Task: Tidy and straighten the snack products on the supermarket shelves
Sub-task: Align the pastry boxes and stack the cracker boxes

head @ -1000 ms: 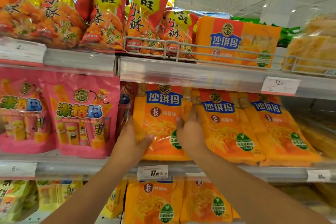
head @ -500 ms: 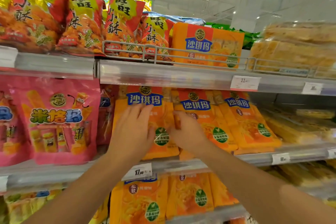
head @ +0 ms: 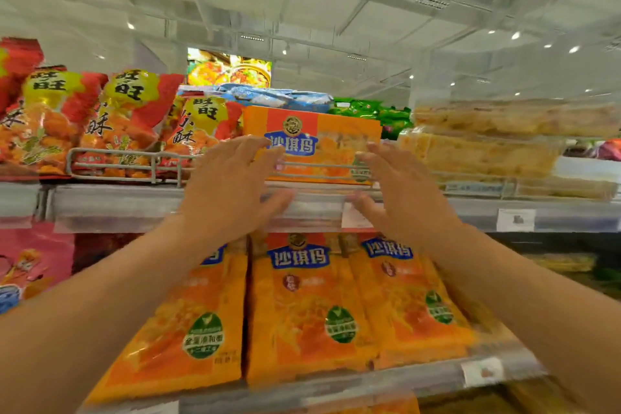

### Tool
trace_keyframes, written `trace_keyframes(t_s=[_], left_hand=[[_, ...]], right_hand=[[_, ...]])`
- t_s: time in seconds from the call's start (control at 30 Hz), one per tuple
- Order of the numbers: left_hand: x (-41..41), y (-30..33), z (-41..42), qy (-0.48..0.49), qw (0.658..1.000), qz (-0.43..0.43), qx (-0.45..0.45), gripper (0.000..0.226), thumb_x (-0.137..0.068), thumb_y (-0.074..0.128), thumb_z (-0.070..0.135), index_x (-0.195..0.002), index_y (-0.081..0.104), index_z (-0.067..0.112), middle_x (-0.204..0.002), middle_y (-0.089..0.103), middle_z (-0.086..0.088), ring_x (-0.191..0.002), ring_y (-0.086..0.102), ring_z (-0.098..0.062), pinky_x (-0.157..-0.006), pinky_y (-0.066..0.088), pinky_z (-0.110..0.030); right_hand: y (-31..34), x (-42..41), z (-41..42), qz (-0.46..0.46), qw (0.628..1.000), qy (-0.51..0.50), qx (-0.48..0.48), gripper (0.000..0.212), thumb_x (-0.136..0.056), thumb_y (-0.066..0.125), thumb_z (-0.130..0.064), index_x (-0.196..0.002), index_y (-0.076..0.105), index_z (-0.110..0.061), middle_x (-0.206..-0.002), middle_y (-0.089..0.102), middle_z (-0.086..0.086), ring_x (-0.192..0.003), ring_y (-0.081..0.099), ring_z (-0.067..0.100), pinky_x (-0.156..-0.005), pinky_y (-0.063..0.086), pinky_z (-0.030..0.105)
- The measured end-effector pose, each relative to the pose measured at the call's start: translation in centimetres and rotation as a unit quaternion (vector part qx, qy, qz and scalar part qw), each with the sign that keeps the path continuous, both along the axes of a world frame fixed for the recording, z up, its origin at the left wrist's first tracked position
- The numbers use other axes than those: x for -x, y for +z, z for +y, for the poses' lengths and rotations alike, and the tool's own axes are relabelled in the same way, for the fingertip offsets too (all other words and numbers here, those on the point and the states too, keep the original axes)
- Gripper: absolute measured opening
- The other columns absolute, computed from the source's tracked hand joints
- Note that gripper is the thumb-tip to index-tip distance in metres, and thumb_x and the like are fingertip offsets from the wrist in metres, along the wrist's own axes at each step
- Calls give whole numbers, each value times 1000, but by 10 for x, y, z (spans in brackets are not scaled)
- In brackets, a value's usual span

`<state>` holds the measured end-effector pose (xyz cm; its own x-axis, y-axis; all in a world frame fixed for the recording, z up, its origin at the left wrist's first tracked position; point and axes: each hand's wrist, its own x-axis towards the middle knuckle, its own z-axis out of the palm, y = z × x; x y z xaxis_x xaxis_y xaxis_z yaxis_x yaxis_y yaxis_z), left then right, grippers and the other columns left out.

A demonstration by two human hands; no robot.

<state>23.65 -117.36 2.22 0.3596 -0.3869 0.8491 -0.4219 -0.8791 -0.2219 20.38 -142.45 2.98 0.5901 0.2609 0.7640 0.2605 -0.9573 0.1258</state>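
Head view, only one we have: both our hands up at the top shelf [head: 134, 208], one each side of the orange box [head: 312, 148]

Left hand [head: 232, 185]: fingers spread and loose, holding nothing, fingertips at the box's left edge. Frame is motion-blurred, so we can't tell if they touch it

Right hand [head: 400, 191]: same pose mirrored, fingers apart, empty, tips at the box's right edge near the green sticker. Contact unclear too

Box stands upright behind the wire rail [head: 141, 158], face out, between the red bags [head: 127, 118] on its left and the clear packs [head: 497, 144] stacked on its right. Rail is there to stop front stock sliding off, so we read the palms-in pose as setting up a two-sided squeeze to square the box or lift it clear of the rail

Middle shelf below: three orange packs [head: 302, 306] lean back side by side, labels out, bottom edges at the shelf lip. Row looks fairly tidy. Pink bag [head: 30, 265] sits further left on that level

Judgement: we're at the reach stage on the top-shelf box, grip not yet made. Risk is knocking the neighbouring red bag, which leans close against the box's left side
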Motion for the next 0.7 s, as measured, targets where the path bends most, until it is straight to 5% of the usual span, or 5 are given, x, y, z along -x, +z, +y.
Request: trace_keyframes(t_s=[0.1,0.23,0.33,0.57,0.7], left_hand=[[-9,-6,-11,48,998,-35,16,54,-86,45,55,-112,67,13,-96,69,-8,-90,64,-33,-81,43,-45],[-15,-7,-17,50,994,-52,76,46,-88,45,55,-99,69,17,-78,66,-1,-74,61,-29,-74,39,-41],[-15,-3,-25,52,989,-48,131,41,-91,44,53,-74,60,19,-62,56,5,-62,55,-24,-69,38,-38],[-18,-5,-27,76,988,-52,125,39,-93,39,50,-72,53,20,-63,49,7,-62,47,-19,-67,33,-36],[-19,-6,-27,82,988,-63,119,38,-93,40,48,-73,55,20,-64,51,7,-63,47,-18,-67,33,-35]], right_hand=[[1,-16,-13,34,999,17,8,62,-93,50,-53,-144,41,-19,-147,46,4,-132,42,26,-105,33,40],[15,-28,-17,-2,998,64,10,57,-90,43,-65,-124,62,-23,-120,67,-3,-104,63,18,-85,50,35],[49,-47,-4,11,987,153,-48,45,-91,49,-56,-115,67,-22,-112,68,-2,-101,62,17,-82,51,33],[106,-127,35,56,992,105,40,78,-84,56,-65,-145,39,-20,-147,45,4,-131,44,25,-101,41,43],[109,-147,41,103,989,63,87,75,-76,55,-76,-133,45,-28,-130,59,-1,-102,55,21,-84,47,41]])
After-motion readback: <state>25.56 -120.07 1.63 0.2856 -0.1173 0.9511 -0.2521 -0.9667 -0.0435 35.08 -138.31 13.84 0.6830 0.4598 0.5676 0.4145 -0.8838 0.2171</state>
